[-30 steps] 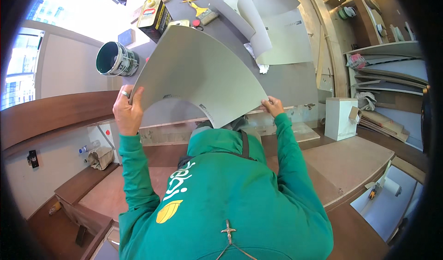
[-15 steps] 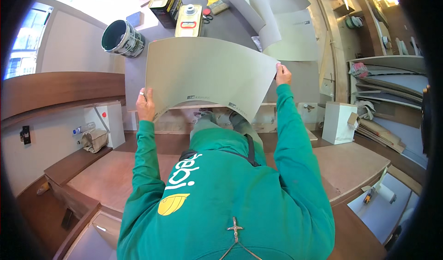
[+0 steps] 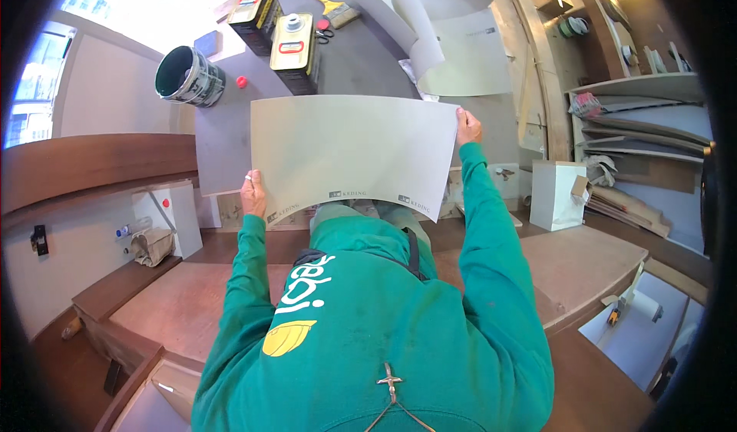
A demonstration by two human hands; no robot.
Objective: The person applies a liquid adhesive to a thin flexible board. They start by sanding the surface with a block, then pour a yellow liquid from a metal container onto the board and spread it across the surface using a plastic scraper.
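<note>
A thin beige-grey laminate sheet (image 3: 353,140) spans between my hands in front of me, above the near edge of the grey table. My left hand (image 3: 254,194) pinches its left edge near the lower corner, with a ring showing on one finger. At its upper right corner, my right hand (image 3: 469,127) is closed on the sheet's edge. The sheet's near edge, with dark printed marks along it, bows upward in the middle. Just beyond its far edge stands a metal can (image 3: 295,54) with a pale cap; a second metal can (image 3: 255,16) is behind it.
A dark bucket (image 3: 188,77) stands at the table's left edge, near a red cap (image 3: 242,82). Farther back lie a yellow-handled brush (image 3: 338,8) and scissors (image 3: 323,35). Curled laminate sheets (image 3: 472,56) rest at the back right. Right of the table stands a white box (image 3: 556,196).
The sheet has come nearer to me and looks less foreshortened. My left hand has moved slightly right and nearer; both hands keep their grip. The red cap has come into view.
</note>
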